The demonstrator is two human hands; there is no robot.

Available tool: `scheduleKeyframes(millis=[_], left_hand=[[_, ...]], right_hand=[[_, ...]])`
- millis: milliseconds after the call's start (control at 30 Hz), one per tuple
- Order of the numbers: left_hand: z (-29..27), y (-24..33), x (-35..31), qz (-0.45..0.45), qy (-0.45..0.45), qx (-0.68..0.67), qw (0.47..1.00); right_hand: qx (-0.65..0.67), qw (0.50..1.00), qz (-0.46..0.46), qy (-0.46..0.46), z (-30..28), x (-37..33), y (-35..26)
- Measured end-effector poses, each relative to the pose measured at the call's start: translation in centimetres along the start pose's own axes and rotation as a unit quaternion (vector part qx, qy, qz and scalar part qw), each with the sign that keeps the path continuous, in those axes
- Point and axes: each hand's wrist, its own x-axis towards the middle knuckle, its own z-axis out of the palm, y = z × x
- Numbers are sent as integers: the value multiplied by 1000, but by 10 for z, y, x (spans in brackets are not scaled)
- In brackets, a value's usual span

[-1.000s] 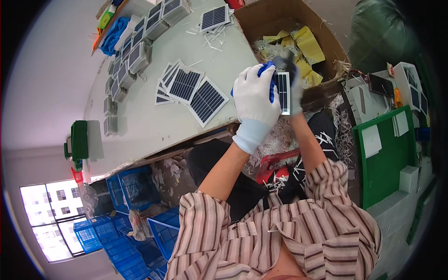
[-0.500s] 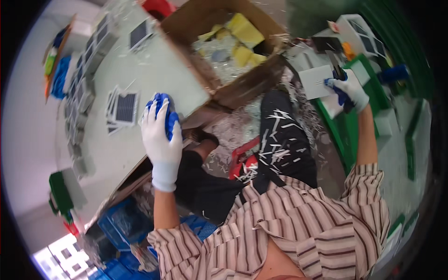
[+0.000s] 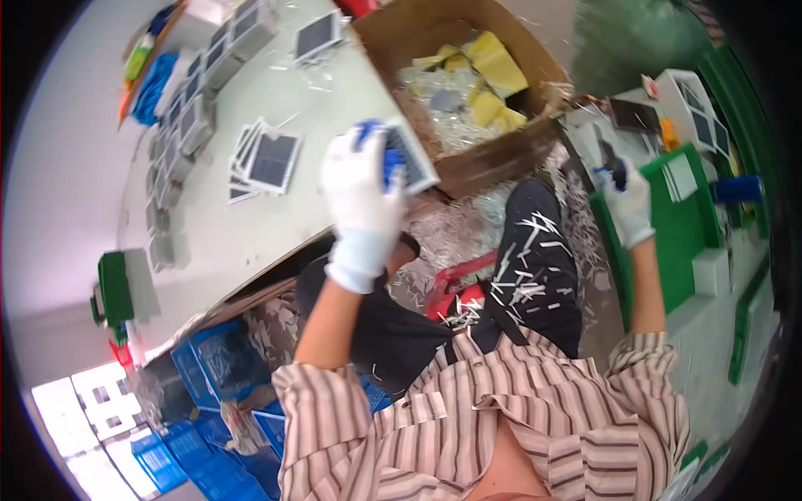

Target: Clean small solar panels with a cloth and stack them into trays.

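Note:
My left hand (image 3: 361,196), in a white glove with blue on the fingers, grips a flat dark panel with a white border (image 3: 422,173) by the table's corner; the hand is slightly blurred and covers part of it. On the right, my gloved right hand (image 3: 626,200) is closed round a dark-handled tool with a grey blade-like tip (image 3: 608,154), over the edge of a green tray (image 3: 681,221). Several similar dark panels with white borders (image 3: 273,162) lie overlapped on the table left of my left hand, and another panel (image 3: 317,38) lies farther back.
A cardboard box (image 3: 480,167) with yellow pieces and clear scraps stands beyond the pale table (image 3: 225,230). Stacks of panels (image 3: 194,125) line its far left side. Blue crates (image 3: 221,355) stand below left. White strips lie on my trousers (image 3: 535,267) and the floor.
A white card beside my right hand is gone from there. A dark panel now shows under my left hand, which has shifted right. The whole view has shifted too.

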Motion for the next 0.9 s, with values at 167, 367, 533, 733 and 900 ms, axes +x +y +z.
scheduleKeyframes(millis=[167, 367, 533, 733, 900], left_hand=[[19, 19, 15, -22, 64, -80, 995], [18, 26, 18, -41, 57, -77, 995], [19, 19, 17, -29, 85, -55, 994], [15, 27, 17, -28, 67, -36, 997], [17, 27, 19, -13, 47, -49, 998]], right_hand=[[423, 883, 65, -193, 119, -10, -146], [530, 819, -158, -153, 148, 22, -171], [462, 799, -172, -345, 123, -40, -170], [531, 846, -15, -54, 163, -36, -179], [916, 327, 175, -152, 204, 21, -208]])
